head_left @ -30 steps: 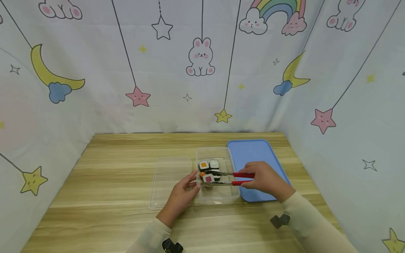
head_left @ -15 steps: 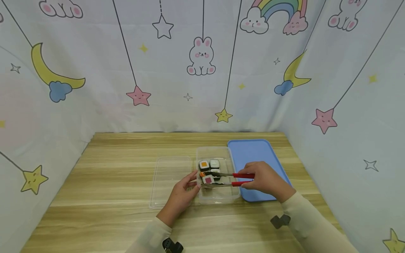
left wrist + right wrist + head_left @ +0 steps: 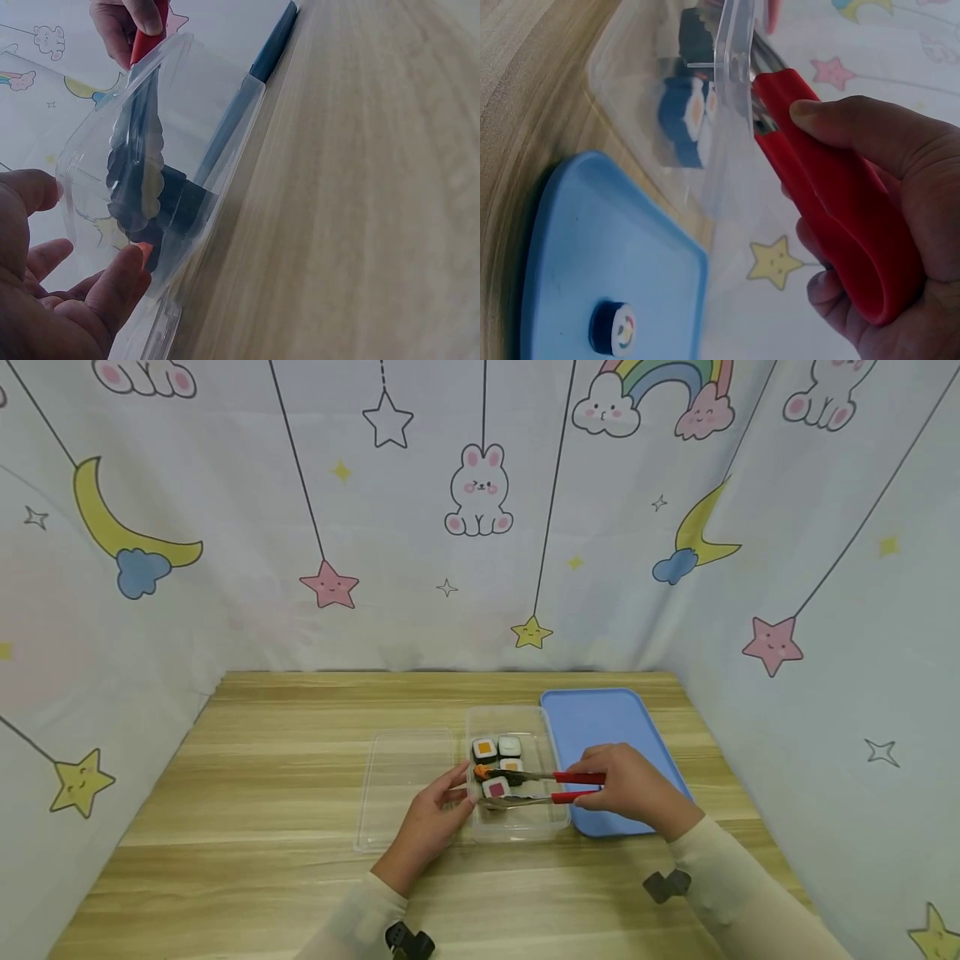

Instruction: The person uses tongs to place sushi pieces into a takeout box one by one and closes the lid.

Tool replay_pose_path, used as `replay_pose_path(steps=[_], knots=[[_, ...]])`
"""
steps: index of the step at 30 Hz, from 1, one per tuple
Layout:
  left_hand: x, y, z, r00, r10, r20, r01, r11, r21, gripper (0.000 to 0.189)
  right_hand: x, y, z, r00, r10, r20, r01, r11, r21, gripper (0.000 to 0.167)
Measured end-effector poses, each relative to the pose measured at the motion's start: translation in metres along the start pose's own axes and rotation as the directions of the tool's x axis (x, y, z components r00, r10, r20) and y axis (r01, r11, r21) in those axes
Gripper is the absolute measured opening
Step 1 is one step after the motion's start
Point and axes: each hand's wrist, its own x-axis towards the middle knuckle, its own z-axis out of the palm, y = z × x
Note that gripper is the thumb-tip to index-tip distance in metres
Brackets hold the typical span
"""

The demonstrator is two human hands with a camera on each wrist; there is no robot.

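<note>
A clear plastic box point(image 3: 506, 717) holds several sushi rolls, among them a red-centred roll point(image 3: 497, 788), an orange-centred roll point(image 3: 484, 749) and a white one point(image 3: 509, 745). An orange-topped piece point(image 3: 482, 772) lies near the left wall. My right hand point(image 3: 626, 785) grips the red handles of metal tongs point(image 3: 579, 778), whose spread arms straddle the red-centred roll. In the left wrist view the scalloped tong tips point(image 3: 154, 154) show through the box wall. My left hand point(image 3: 431, 827) touches the box's left side with relaxed, spread fingers point(image 3: 116, 289).
A blue tray point(image 3: 600, 718) lies right of the box, partly under my right hand. One sushi roll point(image 3: 613, 328) stands on it in the right wrist view. Left of the box, a clear lid point(image 3: 408, 777) lies flat on the wooden table point(image 3: 262, 793). A patterned curtain point(image 3: 420, 527) surrounds the table.
The tong arms have parted slightly and the red-centred roll sits lower, uncovering the orange centre of a roll behind it. My left hand has stayed at the box.
</note>
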Motion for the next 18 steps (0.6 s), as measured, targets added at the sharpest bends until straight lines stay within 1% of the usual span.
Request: replay_pose_path(steps=[2,6,14,18], knots=[[0.0,0.0,0.0,1.0,-0.012,-0.003,0.012,1.0,-0.014,0.058,0.001,0.0,0.001,1.0,-0.008,-0.004,0.008,1.0,-0.008,0.03],[0.001,0.001,0.001,1.0,-0.017,-0.005,0.016,1.0,-0.024,0.058,0.004,0.0,0.005,1.0,-0.022,-0.009,0.022,1.0,-0.023,0.03],[-0.001,0.0,0.0,1.0,-0.003,0.0,0.003,1.0,-0.022,0.058,0.007,-0.003,0.011,1.0,0.0,0.005,0.0,1.0,0.007,0.032],[0.0,0.0,0.0,1.0,-0.015,-0.002,0.015,0.999,-0.032,0.058,0.006,-0.002,0.011,1.0,-0.002,0.004,0.002,1.0,0.003,0.034]])
